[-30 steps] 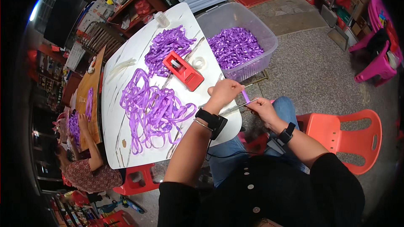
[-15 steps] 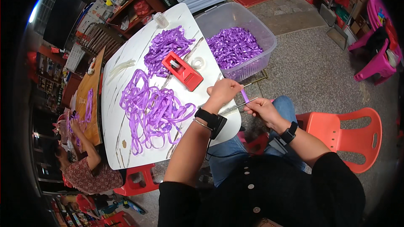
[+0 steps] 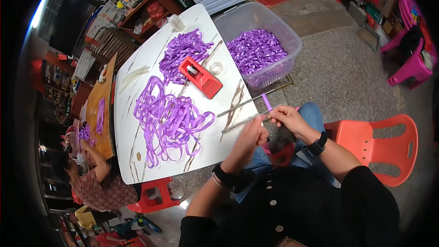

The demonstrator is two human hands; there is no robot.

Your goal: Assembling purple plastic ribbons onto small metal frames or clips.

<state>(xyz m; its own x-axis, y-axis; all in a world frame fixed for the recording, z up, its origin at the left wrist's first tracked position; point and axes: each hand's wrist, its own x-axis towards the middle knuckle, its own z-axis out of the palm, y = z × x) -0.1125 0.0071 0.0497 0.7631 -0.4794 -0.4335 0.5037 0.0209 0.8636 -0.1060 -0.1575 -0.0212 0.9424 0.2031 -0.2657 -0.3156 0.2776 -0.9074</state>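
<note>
Ribbon strip (image 3: 266, 102) spans two rods, piece looks mid-way

Status: strip is the piece in hand. It sits just past the right edge of the white table (image 3: 218, 144), running from upper rod (image 3: 247, 102) to lower rod (image 3: 235, 126). Both rods stick out past that edge, roughly parallel. Judging by the strip, this piece isn't finished.

Done, my read: short purple pieces (image 3: 258, 50) lie in quantity in the clear bin (image 3: 276, 74) beside the table, plus another purple heap (image 3: 183, 50) on top, behind the red tape dispenser (image 3: 201, 78). Can't tell if heap and bin contents are at the same stage. Left, my read: loopy ribbon tangle (image 3: 176, 119) mid-table, long lengths, none of it on the rods as far as I can see. No count possible.

Hands: right hand (image 3: 287, 118) is in a narrow pinch at the strip's lower end, by the lower rod; looks like thumb and finger have the ribbon between them. Left hand (image 3: 251, 136) is below the lower rod, fingers curled, thumb and index close together, tips near the right fingertips. Can't tell if it grips anything; tips too small. Neither hand is spread wide.

Nearby: clear tape roll (image 3: 211, 70) next to dispenser, neither in a hand.
</note>
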